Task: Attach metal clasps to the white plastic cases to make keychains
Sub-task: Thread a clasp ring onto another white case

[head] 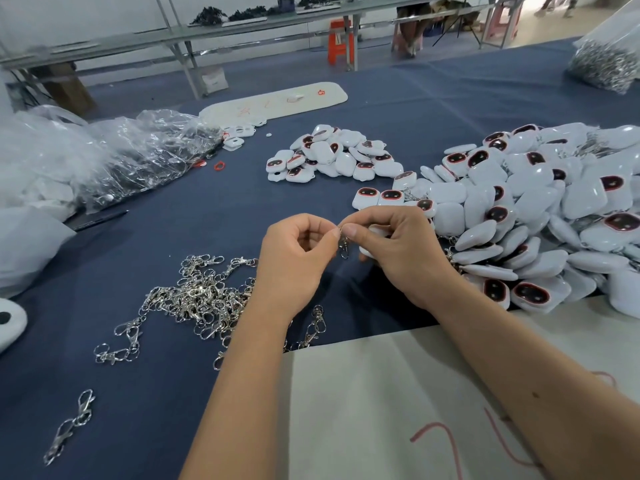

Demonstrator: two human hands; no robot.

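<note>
My left hand (298, 252) and my right hand (398, 249) meet at the fingertips above the blue cloth. Between them hangs a small metal clasp (344, 244), pinched at its ring by both hands. My right hand also cups a white plastic case (367, 237), mostly hidden under the fingers. A tangle of loose metal clasps (197, 299) lies to the left of my left forearm. A small heap of white cases (332, 155) sits further back. A large heap of cases (540, 209), some with clasps showing, spreads along the right.
Crumpled clear plastic bags (114, 154) lie at the left. A bag of metal parts (606, 60) stands at the far right. A white sheet (398, 403) with red marks lies under my right forearm. Another white board (277, 102) lies at the back. Single clasps (71, 426) lie near left.
</note>
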